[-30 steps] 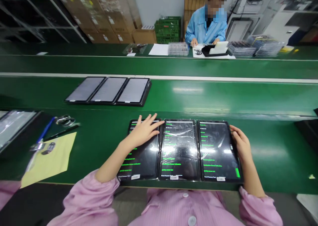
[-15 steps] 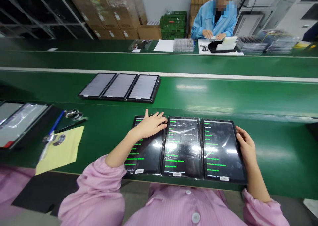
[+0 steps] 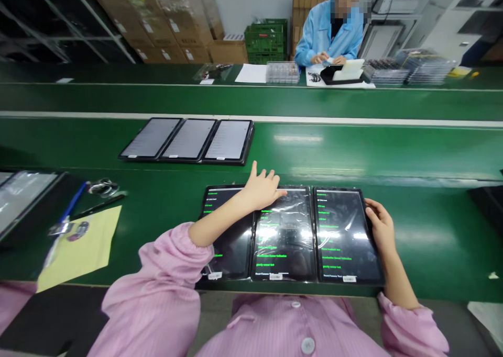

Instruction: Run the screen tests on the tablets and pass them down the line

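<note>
Green desk [image 3: 432, 147] setup here, with three more tablets [image 3: 186, 140] sitting side by side further up, screens lit grey. Off to the left there's another tablet in plastic wrap [image 3: 23, 200], plus a yellow sheet of paper [image 3: 80, 249], a blue pen [image 3: 73, 202] and a black pen [image 3: 98, 207] - some small shiny bits beside them, too small to make out. Across the desk, a co-worker in a blue smock [image 3: 330, 32] is working at a black stand [image 3: 334, 75], next to a clear tray [image 3: 282, 72] and stacked trays [image 3: 408, 70]. Behind them - green crates [image 3: 265, 41], cardboard boxes [image 3: 173, 27] and a metal rack [image 3: 51, 27].
</note>
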Demonstrator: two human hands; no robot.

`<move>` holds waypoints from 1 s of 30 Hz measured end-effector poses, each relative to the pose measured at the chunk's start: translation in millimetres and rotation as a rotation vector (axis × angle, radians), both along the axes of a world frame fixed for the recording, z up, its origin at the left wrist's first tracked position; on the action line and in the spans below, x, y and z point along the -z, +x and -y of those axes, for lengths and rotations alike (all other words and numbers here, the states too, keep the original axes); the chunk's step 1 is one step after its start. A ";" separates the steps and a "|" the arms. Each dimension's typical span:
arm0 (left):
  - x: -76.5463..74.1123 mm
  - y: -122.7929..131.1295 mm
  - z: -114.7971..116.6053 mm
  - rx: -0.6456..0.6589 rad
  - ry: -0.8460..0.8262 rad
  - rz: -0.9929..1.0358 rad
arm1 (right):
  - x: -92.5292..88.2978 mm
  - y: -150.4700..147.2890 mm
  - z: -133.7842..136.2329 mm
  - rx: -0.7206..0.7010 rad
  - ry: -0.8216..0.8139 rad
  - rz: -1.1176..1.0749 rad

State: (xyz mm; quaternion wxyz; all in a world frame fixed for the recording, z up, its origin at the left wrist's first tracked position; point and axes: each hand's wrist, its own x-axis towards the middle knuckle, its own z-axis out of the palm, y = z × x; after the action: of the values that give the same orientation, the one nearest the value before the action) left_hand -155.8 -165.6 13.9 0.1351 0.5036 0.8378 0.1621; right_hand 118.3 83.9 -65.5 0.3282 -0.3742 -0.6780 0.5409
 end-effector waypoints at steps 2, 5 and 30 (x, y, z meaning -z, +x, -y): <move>-4.7 6.0 -15.8 0.115 -0.023 0.002 | 0.7 -0.9 -0.7 -0.003 -0.007 0.001; -11.3 14.5 -38.7 0.290 -0.110 0.016 | 1.5 -2.0 -1.4 -0.006 -0.013 -0.005; -20.1 33.1 -69.2 0.437 -0.313 0.052 | 10.2 0.7 -5.2 -0.020 0.046 0.003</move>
State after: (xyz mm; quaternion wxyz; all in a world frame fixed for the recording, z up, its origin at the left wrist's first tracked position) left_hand -122.7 -96.4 34.0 0.2644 0.6411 0.7204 0.0106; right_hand 119.1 89.1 -75.8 0.3302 -0.3604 -0.6946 0.5278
